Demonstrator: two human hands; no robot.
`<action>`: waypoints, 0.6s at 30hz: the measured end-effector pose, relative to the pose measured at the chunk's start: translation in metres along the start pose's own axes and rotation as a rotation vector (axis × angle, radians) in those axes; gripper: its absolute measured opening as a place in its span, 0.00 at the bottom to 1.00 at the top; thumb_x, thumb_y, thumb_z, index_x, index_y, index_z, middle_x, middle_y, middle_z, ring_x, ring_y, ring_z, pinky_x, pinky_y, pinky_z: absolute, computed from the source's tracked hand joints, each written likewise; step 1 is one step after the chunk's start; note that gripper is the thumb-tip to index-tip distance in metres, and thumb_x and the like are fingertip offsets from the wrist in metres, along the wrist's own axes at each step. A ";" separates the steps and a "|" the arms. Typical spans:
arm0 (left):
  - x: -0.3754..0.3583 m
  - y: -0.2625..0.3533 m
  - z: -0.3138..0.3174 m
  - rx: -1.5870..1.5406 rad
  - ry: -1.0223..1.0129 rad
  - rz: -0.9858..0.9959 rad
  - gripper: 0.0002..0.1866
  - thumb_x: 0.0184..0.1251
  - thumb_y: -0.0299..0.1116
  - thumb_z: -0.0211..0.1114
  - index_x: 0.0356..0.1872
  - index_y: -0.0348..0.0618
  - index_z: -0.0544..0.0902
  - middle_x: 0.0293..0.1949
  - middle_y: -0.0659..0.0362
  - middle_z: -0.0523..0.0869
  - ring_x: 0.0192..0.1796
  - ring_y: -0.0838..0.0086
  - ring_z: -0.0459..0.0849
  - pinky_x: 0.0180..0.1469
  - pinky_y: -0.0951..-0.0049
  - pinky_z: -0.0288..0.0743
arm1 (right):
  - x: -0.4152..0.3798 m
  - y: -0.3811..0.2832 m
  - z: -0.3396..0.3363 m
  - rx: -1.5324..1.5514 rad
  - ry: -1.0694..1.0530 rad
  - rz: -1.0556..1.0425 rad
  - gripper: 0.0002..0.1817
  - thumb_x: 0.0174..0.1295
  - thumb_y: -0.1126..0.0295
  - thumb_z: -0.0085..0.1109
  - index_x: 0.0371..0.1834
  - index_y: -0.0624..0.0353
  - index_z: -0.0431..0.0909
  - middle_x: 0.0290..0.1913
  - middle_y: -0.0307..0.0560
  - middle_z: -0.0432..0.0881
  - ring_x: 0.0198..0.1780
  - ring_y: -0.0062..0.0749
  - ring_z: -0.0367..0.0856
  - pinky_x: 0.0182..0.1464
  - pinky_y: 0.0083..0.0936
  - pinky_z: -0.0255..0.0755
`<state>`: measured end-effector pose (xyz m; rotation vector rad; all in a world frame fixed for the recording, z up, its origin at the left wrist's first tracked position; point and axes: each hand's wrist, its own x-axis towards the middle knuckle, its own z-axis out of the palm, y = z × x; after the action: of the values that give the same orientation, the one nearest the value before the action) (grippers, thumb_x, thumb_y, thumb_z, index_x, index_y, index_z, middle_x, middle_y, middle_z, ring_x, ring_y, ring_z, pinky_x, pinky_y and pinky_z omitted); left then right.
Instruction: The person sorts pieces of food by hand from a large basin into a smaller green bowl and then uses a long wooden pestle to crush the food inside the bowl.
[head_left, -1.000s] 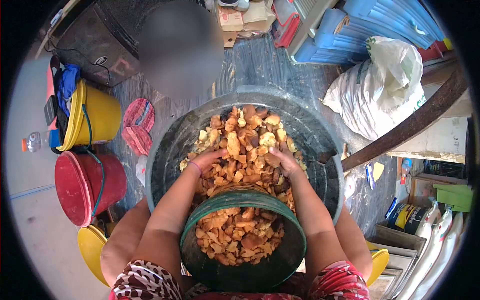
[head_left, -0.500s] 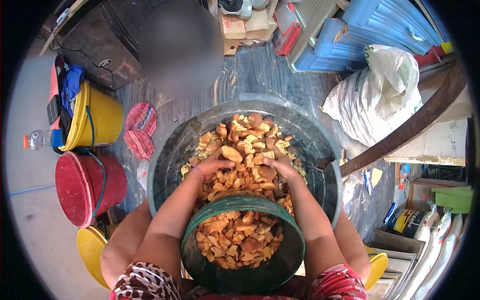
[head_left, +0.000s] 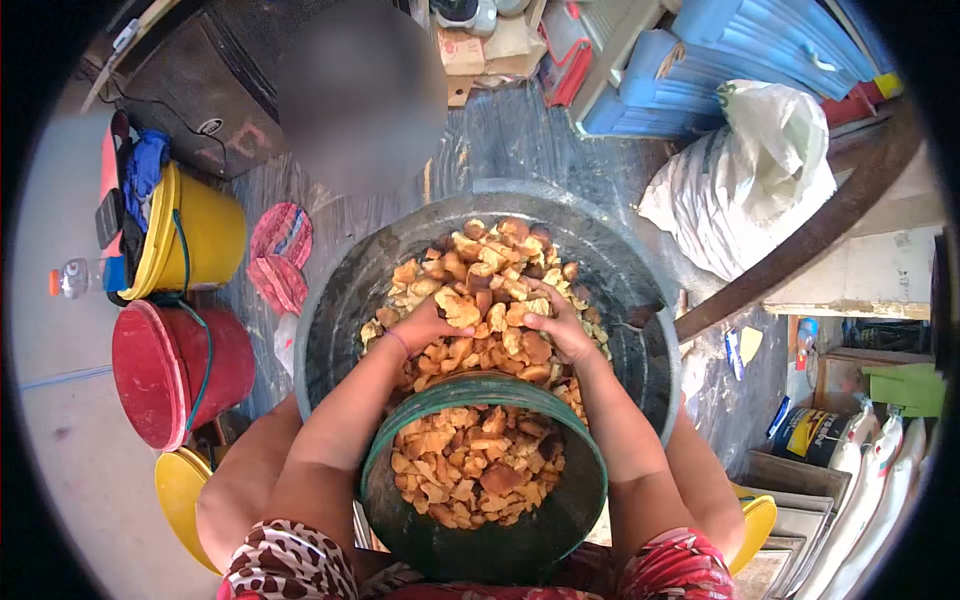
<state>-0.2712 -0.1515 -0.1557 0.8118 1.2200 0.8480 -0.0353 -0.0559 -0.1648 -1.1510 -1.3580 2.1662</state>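
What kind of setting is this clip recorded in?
Likely a cluttered home yard or storage shed used for bulk food work: a big tub of brown chunks, plastic buckets, and stacked sacks.

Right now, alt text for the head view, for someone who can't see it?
Seen from above, the left hand and right hand scoop orange-brown chunks in a large grey tub. A smaller green bucket of the same chunks sits nearer. Yellow bucket and red bucket stand at left.
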 end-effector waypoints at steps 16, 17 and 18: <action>-0.065 0.154 0.064 0.023 -0.106 0.384 0.43 0.39 0.27 0.77 0.61 0.39 0.65 0.55 0.61 0.73 0.56 0.76 0.71 0.59 0.75 0.64 | -0.098 -0.128 0.034 0.234 -0.007 -0.321 0.38 0.47 0.67 0.68 0.62 0.56 0.61 0.54 0.47 0.71 0.54 0.35 0.71 0.56 0.30 0.66; -0.073 0.162 0.069 0.003 -0.113 0.343 0.43 0.38 0.27 0.77 0.60 0.39 0.65 0.54 0.62 0.73 0.56 0.76 0.71 0.59 0.74 0.64 | -0.109 -0.139 0.038 0.261 -0.015 -0.349 0.38 0.47 0.68 0.68 0.62 0.56 0.61 0.54 0.47 0.71 0.54 0.34 0.71 0.56 0.30 0.67; -0.081 0.170 0.073 0.016 -0.118 0.366 0.43 0.36 0.28 0.78 0.60 0.41 0.66 0.55 0.60 0.73 0.56 0.75 0.71 0.59 0.74 0.64 | -0.125 -0.154 0.045 0.270 -0.018 -0.332 0.38 0.46 0.68 0.68 0.62 0.57 0.60 0.54 0.47 0.71 0.54 0.34 0.71 0.55 0.29 0.67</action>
<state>-0.2289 -0.1504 0.0421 1.1024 0.9894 1.0694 -0.0134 -0.0876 0.0349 -0.7480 -1.1269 2.0413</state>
